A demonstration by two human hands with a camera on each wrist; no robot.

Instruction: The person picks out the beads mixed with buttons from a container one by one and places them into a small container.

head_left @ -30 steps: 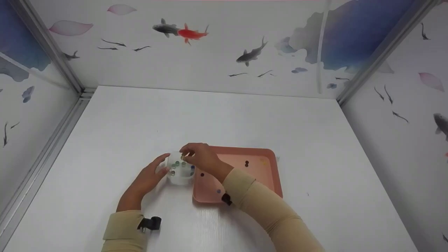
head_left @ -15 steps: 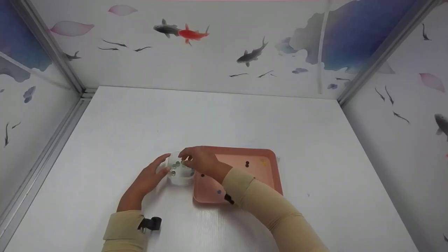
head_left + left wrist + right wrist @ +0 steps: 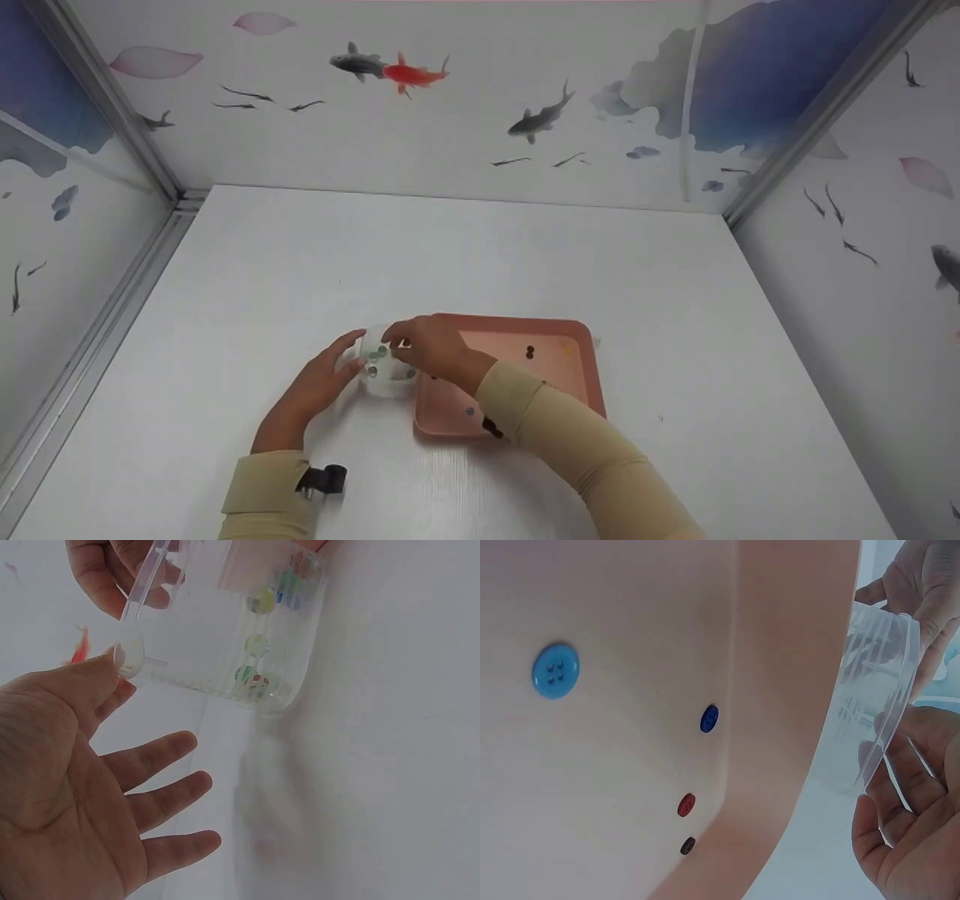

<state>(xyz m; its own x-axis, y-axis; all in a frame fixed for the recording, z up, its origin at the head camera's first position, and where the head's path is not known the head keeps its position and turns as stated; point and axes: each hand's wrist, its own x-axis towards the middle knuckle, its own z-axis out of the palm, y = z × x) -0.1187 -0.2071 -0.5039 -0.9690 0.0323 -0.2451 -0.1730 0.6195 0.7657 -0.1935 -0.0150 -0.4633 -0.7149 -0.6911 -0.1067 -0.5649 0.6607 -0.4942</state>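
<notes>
A clear plastic box (image 3: 388,387) holding several glass marbles (image 3: 256,646) stands left of the pink tray (image 3: 525,324). My left hand (image 3: 321,381) pinches the box's rim between thumb and forefinger, the other three fingers stretched out and apart. My right hand (image 3: 435,345) reaches over the tray's left edge into the box's top, fingers bent, fingertips inside the rim; I cannot tell whether a marble is between them. In the right wrist view the tray carries a light blue button (image 3: 556,670), a dark blue button (image 3: 709,718), a red button (image 3: 686,805) and a dark button (image 3: 688,845).
Two dark pieces (image 3: 530,352) and some yellow ones (image 3: 566,346) lie in the tray's far right part. A white table (image 3: 480,247) extends around it, bounded by walls (image 3: 465,135) printed with fish.
My right hand has lowered its fingertips from above the box into its top; the marble seen at them a second ago is out of sight. The left hand stays at the rim.
</notes>
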